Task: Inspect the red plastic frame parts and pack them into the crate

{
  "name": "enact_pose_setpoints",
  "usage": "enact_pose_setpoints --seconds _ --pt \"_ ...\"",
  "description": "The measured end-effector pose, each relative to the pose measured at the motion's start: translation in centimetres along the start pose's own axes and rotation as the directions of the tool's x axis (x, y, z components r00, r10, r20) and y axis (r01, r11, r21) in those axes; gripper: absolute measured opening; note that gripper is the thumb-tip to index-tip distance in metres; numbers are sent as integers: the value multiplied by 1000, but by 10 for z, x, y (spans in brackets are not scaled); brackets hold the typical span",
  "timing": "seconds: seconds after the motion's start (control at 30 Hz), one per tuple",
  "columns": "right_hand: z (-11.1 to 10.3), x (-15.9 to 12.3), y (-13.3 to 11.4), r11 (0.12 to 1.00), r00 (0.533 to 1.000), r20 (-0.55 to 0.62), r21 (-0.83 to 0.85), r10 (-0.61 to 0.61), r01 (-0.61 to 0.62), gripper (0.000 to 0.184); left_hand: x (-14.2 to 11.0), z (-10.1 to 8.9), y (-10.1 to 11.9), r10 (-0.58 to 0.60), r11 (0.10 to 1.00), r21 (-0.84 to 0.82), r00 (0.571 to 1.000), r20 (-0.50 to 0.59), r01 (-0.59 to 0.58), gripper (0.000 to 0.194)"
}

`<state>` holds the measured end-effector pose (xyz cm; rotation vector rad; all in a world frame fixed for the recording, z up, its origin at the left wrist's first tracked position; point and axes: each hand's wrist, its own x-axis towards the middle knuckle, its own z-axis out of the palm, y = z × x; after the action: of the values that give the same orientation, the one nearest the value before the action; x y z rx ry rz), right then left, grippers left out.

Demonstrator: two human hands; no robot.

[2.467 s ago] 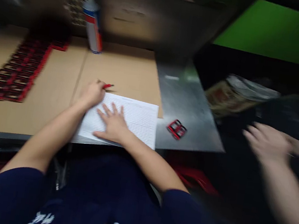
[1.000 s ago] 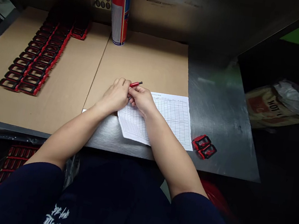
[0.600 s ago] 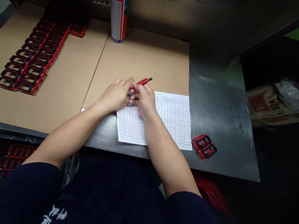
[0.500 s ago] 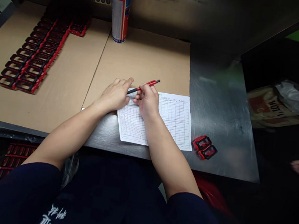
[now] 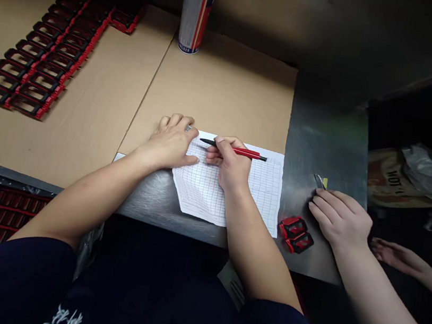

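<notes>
A red and black pen (image 5: pixel 247 153) is gripped in my right hand (image 5: pixel 234 170), its dark tip pointing left above the paper. Under that hand lies a white printed form (image 5: pixel 264 190) with a grid of rows and columns, its lower left part buckled. My left hand (image 5: pixel 172 142) rests with fingers spread on the form's upper left corner and the cardboard beside it. To the right of the form, two red and black frame-shaped parts (image 5: pixel 296 233) sit together on the metal bench.
Rows of similar red and black parts (image 5: pixel 49 61) stand on cardboard (image 5: pixel 101 92) at left. A spray can (image 5: pixel 194 14) stands at the back. Another person's hand (image 5: pixel 340 220) holds a small metal and yellow item (image 5: pixel 321 181) at the bench's right side.
My right hand has turned the pen from slanting up right to nearly level and moved right. Another person's hand has reached in over the bench. The whole view has shifted.
</notes>
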<state>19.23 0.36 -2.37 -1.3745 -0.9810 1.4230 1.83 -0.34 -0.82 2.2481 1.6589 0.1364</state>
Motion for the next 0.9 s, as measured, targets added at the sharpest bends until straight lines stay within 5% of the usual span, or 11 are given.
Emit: enact_pose_setpoints --seconds 0.17,0.27,0.33,0.5,0.57,0.7,0.77,0.9 --pt "-4 -5 6 958 981 8 -216 -192 190 10 1 2 3 -44 998 -48 999 7 44 60" --pt "-8 -11 2 923 976 69 -315 -209 220 21 2 1 4 -58 995 -83 998 17 59 58" --pt "-11 -14 -2 851 943 84 -412 -322 327 23 3 1 4 -67 994 -90 997 26 69 59" --pt "-25 -11 -6 487 767 280 -637 -577 598 48 2 0 4 -58 995 -77 998 31 60 63" --pt "-30 -6 -5 421 682 328 -592 -654 687 52 1 0 4 -40 996 -84 999 13 41 60" --pt "-35 -3 -2 386 555 211 -522 -805 760 42 0 -1 3 -30 996 -88 1000 -5 30 61" --pt "-35 -4 -3 396 547 172 -520 -819 757 34 0 -1 2 -31 995 -97 1000 5 32 61" --pt "-35 -7 -7 425 608 207 -546 -767 722 24 0 -3 1 -33 994 -108 999 21 35 64"
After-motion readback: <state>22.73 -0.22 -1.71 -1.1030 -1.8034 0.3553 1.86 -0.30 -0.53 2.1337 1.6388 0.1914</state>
